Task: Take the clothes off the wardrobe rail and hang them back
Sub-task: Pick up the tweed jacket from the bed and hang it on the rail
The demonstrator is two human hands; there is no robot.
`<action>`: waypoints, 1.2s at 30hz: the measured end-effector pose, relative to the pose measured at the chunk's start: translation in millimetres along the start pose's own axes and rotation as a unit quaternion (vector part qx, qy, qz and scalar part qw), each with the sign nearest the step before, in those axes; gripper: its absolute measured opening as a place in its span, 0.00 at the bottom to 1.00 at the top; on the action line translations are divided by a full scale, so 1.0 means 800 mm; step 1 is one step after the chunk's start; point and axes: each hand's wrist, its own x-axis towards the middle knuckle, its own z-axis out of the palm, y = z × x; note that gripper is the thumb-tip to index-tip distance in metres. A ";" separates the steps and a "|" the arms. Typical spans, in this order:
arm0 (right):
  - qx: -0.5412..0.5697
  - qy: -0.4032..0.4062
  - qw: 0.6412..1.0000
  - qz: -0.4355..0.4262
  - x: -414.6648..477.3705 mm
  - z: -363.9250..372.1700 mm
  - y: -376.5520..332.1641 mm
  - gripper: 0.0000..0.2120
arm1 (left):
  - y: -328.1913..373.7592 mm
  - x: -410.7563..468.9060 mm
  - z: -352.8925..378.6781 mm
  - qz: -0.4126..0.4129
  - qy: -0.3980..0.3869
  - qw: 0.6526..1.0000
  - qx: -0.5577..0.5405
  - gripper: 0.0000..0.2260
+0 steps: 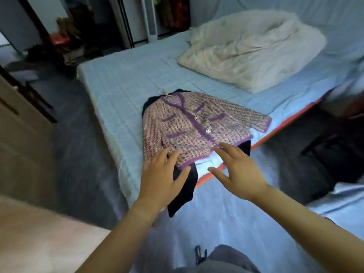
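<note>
Head view: both hands [197, 174] spread, empty, over tweed jacket [199, 125] (no readable labels).

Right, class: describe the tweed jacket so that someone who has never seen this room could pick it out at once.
Find the bed with the pale blue sheet. At its near corner, just beyond the two open hands, the tweed jacket lies flat, front up, over a dark garment. Its pink weave with purple trim sets it apart from the plain cream duvet further up.
</note>
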 end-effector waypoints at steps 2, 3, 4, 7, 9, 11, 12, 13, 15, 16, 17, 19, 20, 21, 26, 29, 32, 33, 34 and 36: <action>-0.003 0.006 1.000 0.022 0.016 -0.016 0.043 0.31 | 0.030 0.046 0.013 0.019 -0.012 1.000 0.002 0.31; -0.006 0.010 0.999 0.032 0.026 -0.023 0.062 0.30 | 0.042 0.067 0.018 0.024 -0.019 1.000 0.006 0.31; -0.009 0.013 0.999 0.039 0.037 -0.029 0.078 0.30 | 0.050 0.088 0.023 0.029 -0.025 0.999 0.010 0.32; -0.013 0.004 0.999 0.047 0.082 -0.032 0.115 0.29 | 0.056 0.148 0.035 0.035 -0.032 0.999 0.016 0.32; 0.003 -0.006 0.999 0.054 0.119 -0.024 0.129 0.30 | 0.047 0.185 0.044 0.029 -0.029 0.999 0.017 0.31; 0.016 -0.015 0.998 0.055 0.165 -0.012 0.139 0.32 | 0.031 0.221 0.052 0.010 -0.031 0.999 0.018 0.30; 0.017 -0.018 0.998 0.050 0.183 -0.007 0.142 0.33 | 0.024 0.235 0.055 0.003 -0.037 0.999 0.017 0.30; 0.016 -0.023 0.999 0.040 0.202 -0.003 0.145 0.34 | 0.016 0.249 0.057 -0.005 -0.043 0.999 0.017 0.30; 0.014 -0.046 0.999 0.015 0.257 0.007 0.152 0.35 | -0.006 0.289 0.064 -0.029 -0.046 0.998 0.016 0.29; 0.010 -0.050 0.999 0.003 0.284 0.010 0.155 0.34 | -0.016 0.311 0.064 -0.037 -0.045 0.998 0.016 0.30; 0.009 -0.052 0.999 -0.006 0.309 0.013 0.158 0.34 | -0.026 0.333 0.064 -0.044 -0.042 0.998 0.016 0.30; 0.004 -0.062 0.998 -0.015 0.359 0.017 0.164 0.34 | -0.046 0.375 0.064 -0.061 -0.035 0.997 0.015 0.30; 0.000 -0.074 0.997 -0.016 0.384 0.020 0.169 0.34 | -0.055 0.396 0.065 -0.070 -0.033 0.997 0.017 0.29; -0.006 -0.091 0.996 -0.015 0.408 0.023 0.175 0.34 | -0.063 0.417 0.066 -0.078 -0.032 0.996 0.018 0.29; -0.004 -0.125 0.991 -0.048 0.513 0.051 0.215 0.29 | -0.100 0.485 0.089 -0.124 -0.046 0.991 0.003 0.34; 0.010 -0.149 0.985 -0.088 0.578 0.077 0.246 0.27 | -0.119 0.516 0.109 -0.178 -0.045 0.983 0.000 0.34; 0.009 -0.182 0.974 -0.131 0.654 0.111 0.276 0.24 | -0.138 0.552 0.132 -0.235 -0.059 0.970 0.008 0.35; 0.006 -0.193 0.971 -0.142 0.679 0.123 0.284 0.23 | -0.144 0.565 0.140 -0.254 -0.065 0.965 0.010 0.35; 0.003 -0.201 0.967 -0.154 0.703 0.136 0.291 0.22 | -0.152 0.578 0.150 -0.274 -0.068 0.959 0.009 0.35; -0.010 -0.219 0.961 -0.170 0.751 0.162 0.302 0.23 | -0.169 0.609 0.167 -0.311 -0.072 0.948 0.006 0.36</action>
